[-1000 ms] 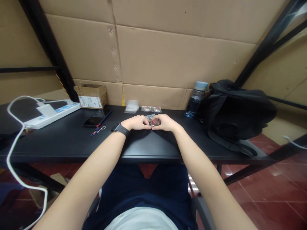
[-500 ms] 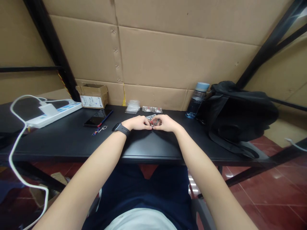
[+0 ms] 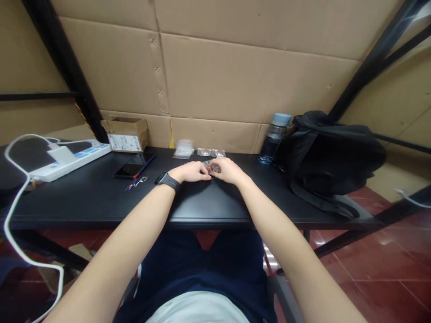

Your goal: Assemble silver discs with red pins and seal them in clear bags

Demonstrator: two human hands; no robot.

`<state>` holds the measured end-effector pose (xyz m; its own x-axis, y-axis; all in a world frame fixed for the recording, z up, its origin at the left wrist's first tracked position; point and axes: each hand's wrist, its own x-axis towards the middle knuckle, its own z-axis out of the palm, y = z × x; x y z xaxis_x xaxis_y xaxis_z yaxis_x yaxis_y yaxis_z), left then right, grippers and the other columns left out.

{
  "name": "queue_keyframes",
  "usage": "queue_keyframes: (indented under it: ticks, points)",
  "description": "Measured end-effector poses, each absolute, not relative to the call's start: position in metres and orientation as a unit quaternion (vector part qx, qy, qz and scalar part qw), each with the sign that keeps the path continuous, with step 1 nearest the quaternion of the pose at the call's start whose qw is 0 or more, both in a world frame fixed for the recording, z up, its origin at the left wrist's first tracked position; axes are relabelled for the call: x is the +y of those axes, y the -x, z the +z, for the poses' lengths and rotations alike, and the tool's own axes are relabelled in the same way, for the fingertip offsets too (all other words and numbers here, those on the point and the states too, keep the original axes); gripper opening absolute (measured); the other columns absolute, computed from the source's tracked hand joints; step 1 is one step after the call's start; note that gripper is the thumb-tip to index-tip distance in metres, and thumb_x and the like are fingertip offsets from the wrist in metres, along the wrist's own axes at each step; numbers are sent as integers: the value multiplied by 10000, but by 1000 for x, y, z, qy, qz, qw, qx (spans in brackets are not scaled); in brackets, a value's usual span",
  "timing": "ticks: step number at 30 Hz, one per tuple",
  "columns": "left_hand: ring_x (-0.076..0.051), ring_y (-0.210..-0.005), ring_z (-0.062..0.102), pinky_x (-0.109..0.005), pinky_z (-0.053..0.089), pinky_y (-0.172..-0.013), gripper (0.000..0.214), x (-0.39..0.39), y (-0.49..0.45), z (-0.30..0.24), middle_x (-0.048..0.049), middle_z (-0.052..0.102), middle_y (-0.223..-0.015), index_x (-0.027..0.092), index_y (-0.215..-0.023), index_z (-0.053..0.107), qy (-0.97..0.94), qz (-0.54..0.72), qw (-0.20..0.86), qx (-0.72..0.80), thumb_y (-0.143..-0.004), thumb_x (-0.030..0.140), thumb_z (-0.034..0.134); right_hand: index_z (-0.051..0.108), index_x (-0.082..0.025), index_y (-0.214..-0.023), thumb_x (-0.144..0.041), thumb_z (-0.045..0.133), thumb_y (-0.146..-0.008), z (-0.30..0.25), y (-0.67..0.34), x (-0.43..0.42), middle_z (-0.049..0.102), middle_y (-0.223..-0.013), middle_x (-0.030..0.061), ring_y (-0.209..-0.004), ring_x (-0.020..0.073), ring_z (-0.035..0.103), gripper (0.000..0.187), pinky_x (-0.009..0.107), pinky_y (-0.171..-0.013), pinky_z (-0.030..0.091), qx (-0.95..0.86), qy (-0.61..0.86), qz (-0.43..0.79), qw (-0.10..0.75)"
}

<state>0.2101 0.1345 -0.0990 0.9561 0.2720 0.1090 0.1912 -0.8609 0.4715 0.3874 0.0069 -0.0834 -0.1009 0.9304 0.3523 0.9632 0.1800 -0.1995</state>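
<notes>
While braced on the black tabletop (image 3: 101,197) (steadier that way), left hand (image 3: 190,171) and right hand (image 3: 228,170) pinch one small clear packet (image 3: 213,168) between them.

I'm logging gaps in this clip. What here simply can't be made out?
Head view only:
1. Small item: the left hand and right hand, closed on it, cover most of it; only clear wrap and a red speck show, too small to identify.
2. Label on the cardboard box: print too small to read.
3. White cable: its end is cut off by the bottom edge.
</notes>
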Motion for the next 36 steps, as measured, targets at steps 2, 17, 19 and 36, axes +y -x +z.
queue_keyframes:
  ticks: [2, 17, 19, 36]
  points:
    - [-235, -1012, 705, -269, 487, -964, 325, 135, -211, -100, -24, 772, -1125, 265, -896, 833, -961, 95, 231, 124, -851, 542, 669, 713, -251, -1062, -219, 767, -830, -84, -388, 6, 677, -1069, 51, -891, 190, 622, 241, 264, -729, 426, -725, 658, -56, 195]
    - [-252, -1210, 641, -281, 458, -1056, 300, 130, -210, -98, 28, 580, -1482, 309, -961, 838, -970, 93, 196, 110, -870, 512, 637, 669, -280, -1167, -336, 789, -866, -87, -384, 9, 677, -1189, 48, -1076, 235, 644, 329, 289, -752, 497, -671, 715, -129, 148]
    - [-249, -1208, 642, -279, 460, -1046, 294, 131, -210, -98, 31, 579, -1482, 312, -950, 838, -971, 92, 192, 111, -873, 513, 637, 677, -275, -1162, -351, 789, -869, -88, -384, 10, 676, -1189, 56, -1098, 242, 642, 323, 300, -778, 513, -667, 719, -132, 144]
    - [-265, -1367, 536, -356, 388, -1155, 301, 114, -215, -92, -10, 506, -1552, 337, -1154, 791, -984, 83, 75, 139, -943, 407, 588, 694, -278, -1150, -361, 793, -865, -90, -390, 12, 669, -1201, 54, -1075, 237, 646, 314, 316, -781, 519, -655, 730, -120, 154]
